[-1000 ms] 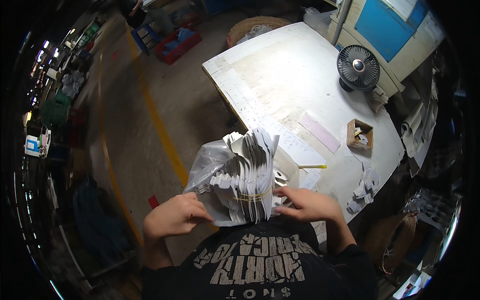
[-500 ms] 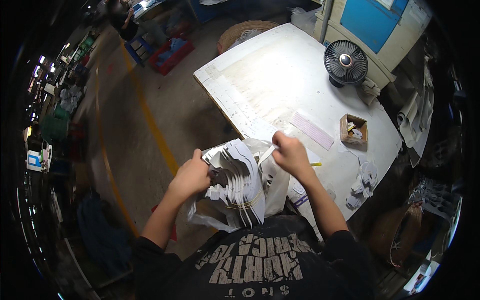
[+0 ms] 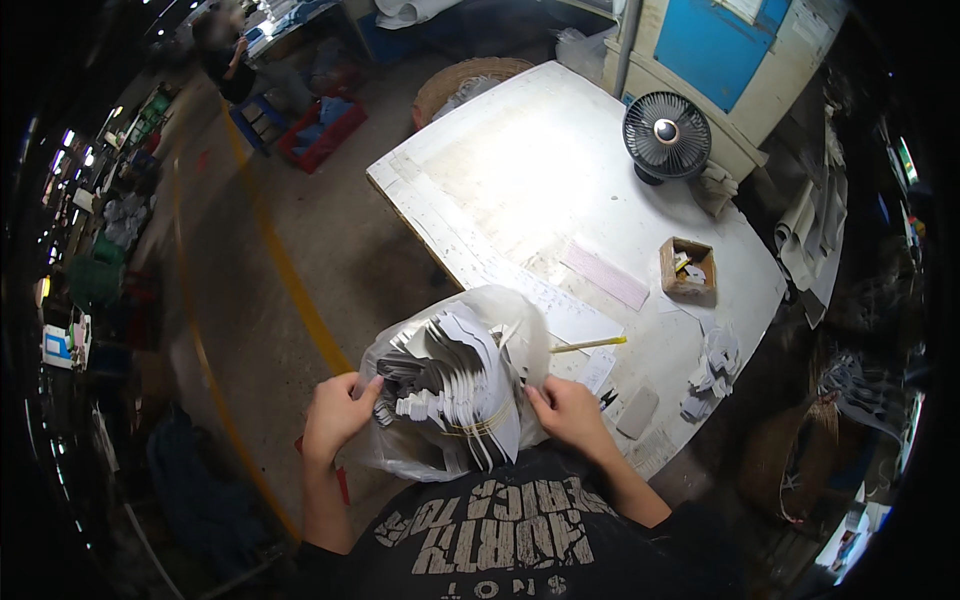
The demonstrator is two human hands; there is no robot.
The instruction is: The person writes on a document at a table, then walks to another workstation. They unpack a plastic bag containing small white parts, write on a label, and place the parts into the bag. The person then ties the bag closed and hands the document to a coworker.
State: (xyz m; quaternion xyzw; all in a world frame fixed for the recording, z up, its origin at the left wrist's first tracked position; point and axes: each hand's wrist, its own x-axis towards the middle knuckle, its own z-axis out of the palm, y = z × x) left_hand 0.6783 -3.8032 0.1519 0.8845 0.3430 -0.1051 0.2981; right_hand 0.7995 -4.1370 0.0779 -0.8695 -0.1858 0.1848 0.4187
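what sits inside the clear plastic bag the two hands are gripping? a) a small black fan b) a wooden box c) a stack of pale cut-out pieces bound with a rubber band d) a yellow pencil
c: the left hand and right hand grip the clear plastic bag, and through it shows a banded stack of pale cut-out pieces; the fan, pencil and wooden box sit on the white table.

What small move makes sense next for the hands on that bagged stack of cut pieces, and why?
Probably set the bundle on the white table. Both the left hand and right hand grip the clear plastic bag in mid-air against the body, and the banded stack fans out loosely.
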